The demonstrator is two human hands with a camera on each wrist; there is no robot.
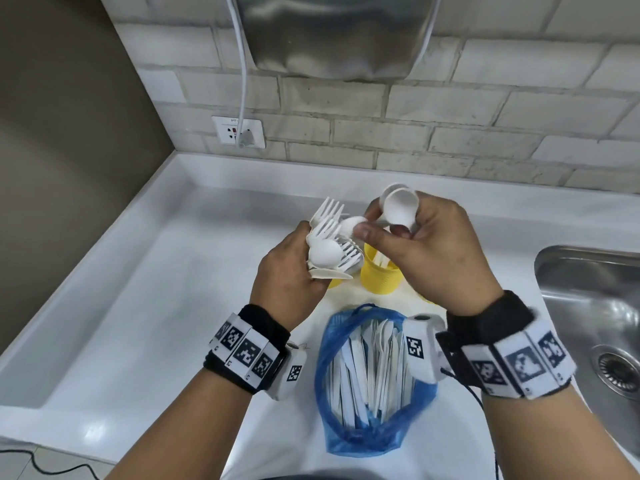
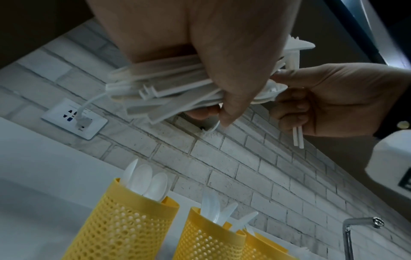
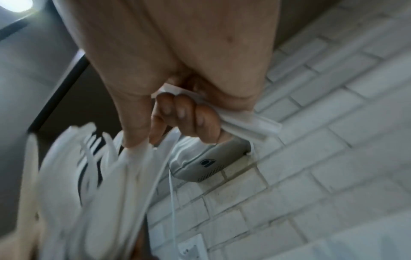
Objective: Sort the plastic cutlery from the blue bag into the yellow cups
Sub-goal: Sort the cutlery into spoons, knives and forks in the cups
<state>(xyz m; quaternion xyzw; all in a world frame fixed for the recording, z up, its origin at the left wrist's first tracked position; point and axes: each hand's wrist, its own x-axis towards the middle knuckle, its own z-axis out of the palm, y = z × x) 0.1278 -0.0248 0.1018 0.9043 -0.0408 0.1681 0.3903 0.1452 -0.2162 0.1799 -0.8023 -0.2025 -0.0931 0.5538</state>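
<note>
The person's left hand is curled tight round a mixed bundle of white forks and spoons, heads fanned up and to the right, handles sticking out past the palm in the left wrist view. The right hand grips two white spoons in its curled fingers, bowls upward, while its thumb and forefinger pinch the bowl of another spoon at the top of the left hand's bundle. Both hands are raised above the white counter, just over the yellow cups.

The left wrist view shows three perforated yellow cups in a row, each already holding some white cutlery; the leftmost has spoons. Nearer the person, the blue bag lies open on the counter, with many white pieces inside it.

A steel sink lies to the right. On the far brick wall a white socket has a plug in it, with small print above that is too small to read. A grey wall unit carries a dark logo, not legible. Both wrists wear bands with black-and-white square markers.
</note>
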